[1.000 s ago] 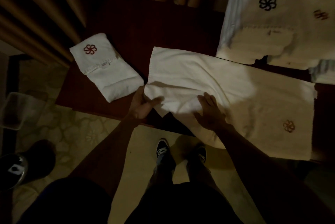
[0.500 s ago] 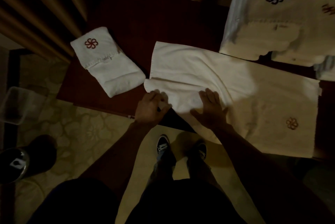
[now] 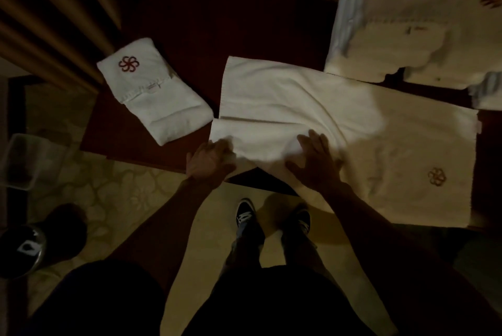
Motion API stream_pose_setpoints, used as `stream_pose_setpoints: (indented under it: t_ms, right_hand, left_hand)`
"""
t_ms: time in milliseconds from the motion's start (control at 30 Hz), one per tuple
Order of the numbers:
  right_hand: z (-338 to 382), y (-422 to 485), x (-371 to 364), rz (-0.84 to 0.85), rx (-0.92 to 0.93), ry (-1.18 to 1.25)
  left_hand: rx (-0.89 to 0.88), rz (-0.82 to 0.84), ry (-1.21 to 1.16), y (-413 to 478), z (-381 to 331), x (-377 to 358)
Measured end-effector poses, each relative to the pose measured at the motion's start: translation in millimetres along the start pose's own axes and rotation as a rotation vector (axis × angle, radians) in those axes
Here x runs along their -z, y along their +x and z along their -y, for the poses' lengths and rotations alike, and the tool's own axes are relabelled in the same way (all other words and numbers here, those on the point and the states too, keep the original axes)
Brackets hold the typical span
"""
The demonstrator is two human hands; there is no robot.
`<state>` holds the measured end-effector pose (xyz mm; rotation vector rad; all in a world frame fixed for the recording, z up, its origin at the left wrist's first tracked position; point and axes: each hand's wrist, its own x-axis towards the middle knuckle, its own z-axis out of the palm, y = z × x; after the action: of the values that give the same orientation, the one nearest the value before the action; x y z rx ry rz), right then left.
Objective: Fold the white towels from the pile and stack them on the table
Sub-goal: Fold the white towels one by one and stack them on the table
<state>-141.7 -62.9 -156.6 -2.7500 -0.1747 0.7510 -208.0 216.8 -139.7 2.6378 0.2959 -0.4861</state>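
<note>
The towel (image 3: 339,118) lies spread on the table (image 3: 217,23). The right hand (image 3: 315,166) presses flat on it, fingers straight. The left hand (image 3: 210,161) touches its 8 o'clock corner; if it pinches, I cannot tell. The folded towel (image 3: 152,91) lies at 9 o'clock, the pile (image 3: 407,28) at 1 o'clock.

It looked like a hotel room: long curtains (image 3: 54,26), a flowery carpet (image 3: 114,189), and white towels (image 3: 394,36) stitched with flower marks.

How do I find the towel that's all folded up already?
Look at the dark red-brown wooden table. Near its left end lies a small folded white towel. It alone is a compact bundle, with a red flower emblem.
</note>
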Motion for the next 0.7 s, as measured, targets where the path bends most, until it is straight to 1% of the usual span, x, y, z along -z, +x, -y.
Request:
stream_pose_setpoints:
  t_ms: [67,167,233,300,367,433,467,533,567,633,700]
  right_hand:
    - [-2.3,1.4,1.7,0.006,0.004,-0.010]
    - [-3.9,2.1,3.5,0.014,0.016,-0.018]
    - [-5.5,1.0,4.9,0.020,0.036,-0.030]
    - [-6.6,-0.9,6.7,-0.006,0.062,-0.048]
    - [-8.0,-3.5,8.0,-0.101,0.109,-0.044]
    - [-11.5,-5.3,7.4,-0.219,0.162,-0.039]
    - [-14.0,-6.2,6.3,-0.272,0.163,-0.040]
    - [-19.3,-11.0,4.4,-0.326,0.076,-0.042]
    - [-21.8,-14.6,3.4,-0.306,0.005,-0.045]
    - [-27.9,-20.8,0.4,-0.210,-0.107,-0.060]
    - [-35.1,-23.5,-0.6,-0.138,-0.114,-0.045]
  left_hand:
    - [0.015,0.087,0.032,2.0,0.0,10.4]
    - [0.004,0.239,0.199,3.8,-1.8,21.0]
    - [-0.020,0.288,0.306,3.1,0.7,22.4]
    - [-0.007,0.303,0.307,3.4,3.0,22.6]
    - [0.012,0.246,0.233,6.5,-0.6,23.9]
    - [-0.018,0.101,0.189,12.5,-10.0,22.1]
    - [-0.046,0.043,0.180,15.8,-15.8,19.7]
    - [-0.079,-0.001,0.156,18.1,-26.7,10.6]
    - [-0.075,-0.003,0.146,16.6,-30.1,4.2]
    - [-0.039,0.001,0.128,10.9,-33.2,-7.0]
    - [-0.047,-0.014,0.136,6.6,-29.4,-15.2]
